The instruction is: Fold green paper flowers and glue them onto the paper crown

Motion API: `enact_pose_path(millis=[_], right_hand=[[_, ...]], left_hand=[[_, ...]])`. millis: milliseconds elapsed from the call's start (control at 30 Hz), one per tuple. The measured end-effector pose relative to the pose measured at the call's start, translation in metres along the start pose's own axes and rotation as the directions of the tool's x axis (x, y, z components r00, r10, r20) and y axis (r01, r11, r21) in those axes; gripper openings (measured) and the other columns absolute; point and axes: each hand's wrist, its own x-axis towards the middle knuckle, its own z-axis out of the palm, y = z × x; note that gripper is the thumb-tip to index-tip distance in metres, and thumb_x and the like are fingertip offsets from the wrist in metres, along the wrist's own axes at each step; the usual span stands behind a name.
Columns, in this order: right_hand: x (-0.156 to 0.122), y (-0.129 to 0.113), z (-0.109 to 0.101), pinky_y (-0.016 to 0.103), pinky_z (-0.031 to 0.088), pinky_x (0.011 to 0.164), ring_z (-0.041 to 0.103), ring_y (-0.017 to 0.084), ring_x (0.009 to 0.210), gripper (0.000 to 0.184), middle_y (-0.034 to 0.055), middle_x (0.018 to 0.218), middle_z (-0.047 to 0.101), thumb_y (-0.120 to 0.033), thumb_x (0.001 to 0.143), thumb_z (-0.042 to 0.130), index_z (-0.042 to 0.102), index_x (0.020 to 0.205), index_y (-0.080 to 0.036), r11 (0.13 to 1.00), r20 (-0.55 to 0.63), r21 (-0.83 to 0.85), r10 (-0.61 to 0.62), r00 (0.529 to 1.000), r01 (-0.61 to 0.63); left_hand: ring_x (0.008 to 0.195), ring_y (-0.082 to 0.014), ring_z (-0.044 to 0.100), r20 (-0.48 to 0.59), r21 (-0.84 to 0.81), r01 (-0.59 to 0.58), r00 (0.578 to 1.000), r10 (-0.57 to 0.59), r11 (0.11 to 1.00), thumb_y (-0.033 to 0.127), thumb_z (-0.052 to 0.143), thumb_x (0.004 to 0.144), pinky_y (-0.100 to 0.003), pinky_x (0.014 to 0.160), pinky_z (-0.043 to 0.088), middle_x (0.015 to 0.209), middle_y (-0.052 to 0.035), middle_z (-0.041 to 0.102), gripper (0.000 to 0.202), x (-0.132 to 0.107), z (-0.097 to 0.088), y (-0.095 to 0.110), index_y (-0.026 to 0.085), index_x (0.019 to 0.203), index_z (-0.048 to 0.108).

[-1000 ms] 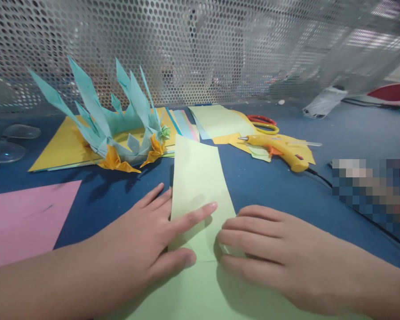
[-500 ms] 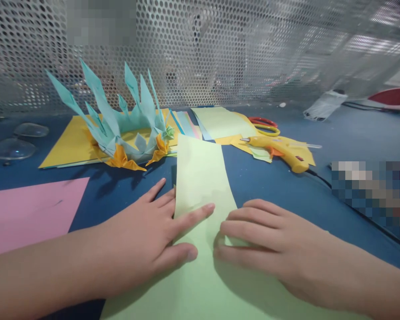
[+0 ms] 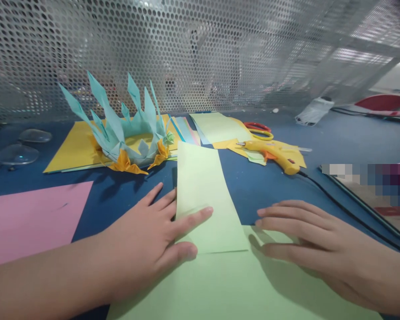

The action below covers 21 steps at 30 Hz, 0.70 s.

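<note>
A pale green paper strip (image 3: pixel 204 182) lies lengthwise in front of me, its near end over a larger light green sheet (image 3: pixel 219 284). My left hand (image 3: pixel 153 235) is spread out, its index finger and thumb resting on the strip and its other fingers beside the strip's left edge. My right hand (image 3: pixel 302 240) hovers over the right part of the green sheet, fingers loosely stretched and apart from the strip, with nothing visible in them. Part of the sheet is hidden under my hands.
A turquoise paper crown (image 3: pixel 126 133) with orange folded pieces stands on yellow paper (image 3: pixel 66 146). Beyond the strip lie a yellow glue gun (image 3: pixel 273 153), scissors (image 3: pixel 261 133) and stacked papers (image 3: pixel 219 126). Pink paper (image 3: pixel 36 218) and glasses (image 3: pixel 16 153) are left; a tablet-like device (image 3: pixel 362 191) is right.
My right hand has moved right, off the strip's edge, uncovering the strip's near end. My left hand stays on the strip. The whole view has shifted slightly.
</note>
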Motion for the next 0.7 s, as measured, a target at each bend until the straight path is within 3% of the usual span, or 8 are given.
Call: enact_pose_path(millis=[100, 233, 467, 700], right_hand=[[0.022, -0.008, -0.001, 0.034, 0.049, 0.092, 0.062, 0.016, 0.109, 0.054, 0.004, 0.113, 0.071, 0.006, 0.071, 0.04, 0.059, 0.112, -0.023, 1.0, -0.056, 0.012, -0.015, 0.998, 0.016], [0.05, -0.015, 0.004, 0.034, 0.046, 0.09, 0.06, 0.016, 0.106, 0.049, 0.0034, 0.114, 0.07, 0.005, 0.078, 0.036, 0.06, 0.112, -0.02, 0.995, 0.084, 0.05, -0.094, 0.992, 0.09], [0.053, -0.011, 0.008, 0.036, 0.035, 0.089, 0.055, 0.018, 0.104, 0.042, 0.0014, 0.118, 0.066, -0.003, 0.09, 0.031, 0.056, 0.12, -0.019, 0.985, 0.149, 0.054, -0.173, 0.974, 0.166], [0.068, -0.018, 0.009, 0.035, 0.032, 0.083, 0.051, 0.018, 0.098, 0.037, -0.0013, 0.122, 0.063, -0.009, 0.094, 0.034, 0.053, 0.124, -0.019, 0.982, 0.161, 0.082, -0.182, 0.97, 0.171]], left_hand=[[0.141, -0.0298, 0.031, -0.047, -0.013, 0.002, 0.999, -0.003, 1.0, 0.044, 0.03, 0.1, -0.062, 0.111, 0.018, 0.153, 0.0028, 0.032, 0.046, -0.001, -0.001, 0.0, 0.043, 0.145, 0.026], [0.142, -0.0274, 0.027, 0.004, -0.025, 0.014, 1.0, -0.014, 1.0, 0.032, 0.029, 0.1, -0.058, 0.113, 0.019, 0.154, 0.0033, 0.029, 0.049, -0.002, -0.006, -0.004, 0.038, 0.148, 0.021], [0.145, -0.0296, 0.013, 0.177, -0.097, -0.033, 0.983, 0.05, 0.995, 0.045, 0.028, 0.1, -0.059, 0.114, 0.008, 0.156, -0.0013, 0.023, 0.055, -0.005, -0.013, -0.016, 0.033, 0.15, 0.008], [0.145, -0.0286, 0.011, 0.165, -0.077, -0.051, 0.984, 0.064, 0.996, 0.045, 0.026, 0.1, -0.058, 0.114, 0.008, 0.155, -0.0039, 0.024, 0.055, -0.004, -0.014, -0.015, 0.028, 0.15, 0.01]])
